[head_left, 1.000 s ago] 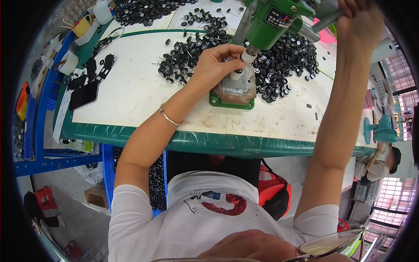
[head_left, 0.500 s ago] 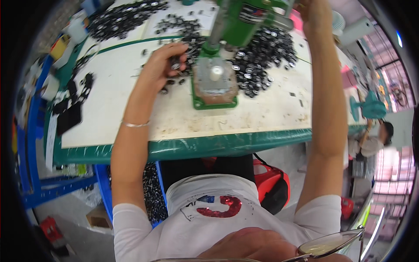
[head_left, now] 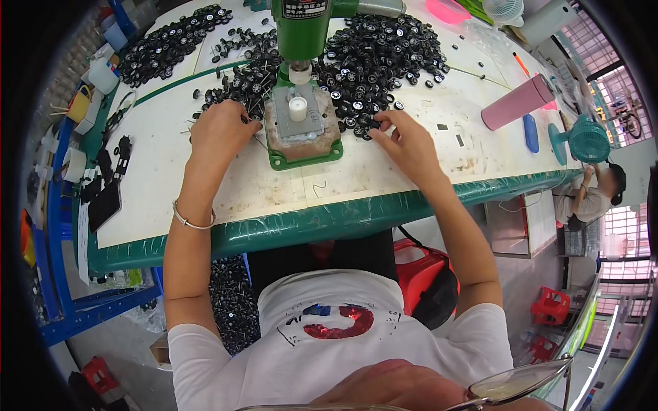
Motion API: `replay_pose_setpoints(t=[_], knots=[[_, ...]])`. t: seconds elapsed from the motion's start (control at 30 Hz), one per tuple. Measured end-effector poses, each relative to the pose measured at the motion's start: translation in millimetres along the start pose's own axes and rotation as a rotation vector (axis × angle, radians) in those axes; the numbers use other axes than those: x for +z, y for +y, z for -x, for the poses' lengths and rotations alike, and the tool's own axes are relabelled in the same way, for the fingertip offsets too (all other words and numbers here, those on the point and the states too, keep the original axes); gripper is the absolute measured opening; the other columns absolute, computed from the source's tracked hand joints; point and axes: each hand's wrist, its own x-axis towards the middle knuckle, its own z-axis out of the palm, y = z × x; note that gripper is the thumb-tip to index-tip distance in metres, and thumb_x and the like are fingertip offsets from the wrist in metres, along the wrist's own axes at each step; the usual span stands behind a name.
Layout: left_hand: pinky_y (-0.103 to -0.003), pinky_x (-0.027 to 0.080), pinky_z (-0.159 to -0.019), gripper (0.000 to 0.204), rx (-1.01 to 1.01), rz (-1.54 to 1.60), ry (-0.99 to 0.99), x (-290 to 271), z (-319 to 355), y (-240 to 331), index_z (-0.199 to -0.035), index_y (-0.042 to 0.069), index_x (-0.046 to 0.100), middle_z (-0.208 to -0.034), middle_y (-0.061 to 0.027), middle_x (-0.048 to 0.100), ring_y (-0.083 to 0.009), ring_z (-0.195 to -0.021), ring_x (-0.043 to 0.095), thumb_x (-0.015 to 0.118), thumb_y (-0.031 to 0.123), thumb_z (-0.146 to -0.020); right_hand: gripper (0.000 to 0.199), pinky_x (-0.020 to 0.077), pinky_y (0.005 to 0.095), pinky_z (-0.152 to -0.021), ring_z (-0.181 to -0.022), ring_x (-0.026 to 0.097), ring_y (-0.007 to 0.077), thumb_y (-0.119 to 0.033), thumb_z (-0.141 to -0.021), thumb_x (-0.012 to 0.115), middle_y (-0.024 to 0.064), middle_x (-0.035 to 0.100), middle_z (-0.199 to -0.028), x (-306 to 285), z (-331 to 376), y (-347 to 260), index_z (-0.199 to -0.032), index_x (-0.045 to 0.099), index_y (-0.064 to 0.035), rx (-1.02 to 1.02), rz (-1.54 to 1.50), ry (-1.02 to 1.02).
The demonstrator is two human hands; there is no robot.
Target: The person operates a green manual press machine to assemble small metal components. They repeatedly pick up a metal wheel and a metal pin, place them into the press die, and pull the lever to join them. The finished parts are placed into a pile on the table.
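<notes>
Black wheels [head_left: 384, 51]: heaped across the upper part of the frame, one pile at upper left, one just left of centre, the biggest right of centre.
Yellow cup [head_left: 81, 104]: at upper left, near the table's rim, thin sticks poking out.
Dark phone [head_left: 104, 204]: lying flat at far left, near black plastic parts [head_left: 123, 151].
Silver bracelet [head_left: 194, 219]: around the left wrist, left of centre.
Left hand [head_left: 223, 130]: at the near side of the left-of-centre pile, fingers curled, thumb close to fingertips; something dark between, impossible to tell whether clamped.
Green press [head_left: 301, 38]: standing at upper centre, with bolted base between both hands.
White cylinder [head_left: 297, 109]: upright on the grey plate [head_left: 312, 125] of the press, apart from the ram's pale tip above.
Right hand [head_left: 411, 144]: right of centre, thumb and forefinger at a wheel on the near edge of the biggest pile; impossible to tell whether clamped on it or just beside it.
Pink tumbler [head_left: 517, 103]: tilted in view at upper right, near a blue case [head_left: 530, 133].
Teal fan [head_left: 589, 140]: at right, just above a seated co-worker [head_left: 582, 205].
</notes>
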Motion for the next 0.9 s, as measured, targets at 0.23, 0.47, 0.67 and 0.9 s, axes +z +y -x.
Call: replay_pose_setpoints(t=[0.23, 0.47, 0.67, 0.9], knots=[[-0.041, 0.051, -0.065, 0.014, 0.14, -0.023, 0.068, 12, 18, 4, -0.087, 0.008, 0.068, -0.074, -0.0122, 0.068, -0.0322, -0.072, 0.066, 0.066, 0.014, -0.074, 0.022, 0.0451, 0.0299, -0.058, -0.059, 0.054, 0.0154, -0.012, -0.081, 0.07, 0.0042, 0.06, -0.087, 14, 1, 2, -0.101, 0.062, -0.0061, -0.041, -0.085, 0.123], [-0.042, 0.05, -0.067, 0.018, 0.01, 0.297, 0.085, 11, 19, -7, -0.091, 0.009, 0.066, -0.076, -0.0136, 0.068, -0.0311, -0.071, 0.066, 0.062, 0.013, -0.074, 0.022, 0.0465, 0.0275, -0.065, -0.068, 0.056, 0.0146, -0.004, -0.081, 0.066, 0.0061, 0.062, -0.094, 17, -11, -14, -0.103, 0.064, -0.0049, -0.159, -0.293, 0.169], [-0.031, 0.049, -0.071, 0.02, 0.083, 0.574, 0.195, 25, 14, -12, -0.093, 0.001, 0.063, -0.087, -0.0085, 0.069, -0.019, -0.081, 0.067, 0.067, 0.009, -0.076, 0.023, 0.0494, 0.0275, -0.07, -0.075, 0.06, 0.0154, -0.002, -0.082, 0.064, 0.007, 0.062, -0.099, 34, -47, -64, -0.104, 0.067, -0.0055, -0.304, -0.438, 0.148], [-0.018, 0.043, -0.059, 0.015, 0.133, 0.912, 0.256, 22, 17, -20, -0.091, 0.004, 0.066, -0.08, 0.0008, 0.065, -0.004, -0.066, 0.055, 0.072, 0.005, -0.078, 0.021, 0.0457, 0.0346, -0.08, -0.093, 0.06, 0.0253, -0.015, -0.085, 0.065, 0.0087, 0.063, -0.105, 64, -50, -71, -0.105, 0.071, -0.0119, -0.397, -0.245, 0.11]])
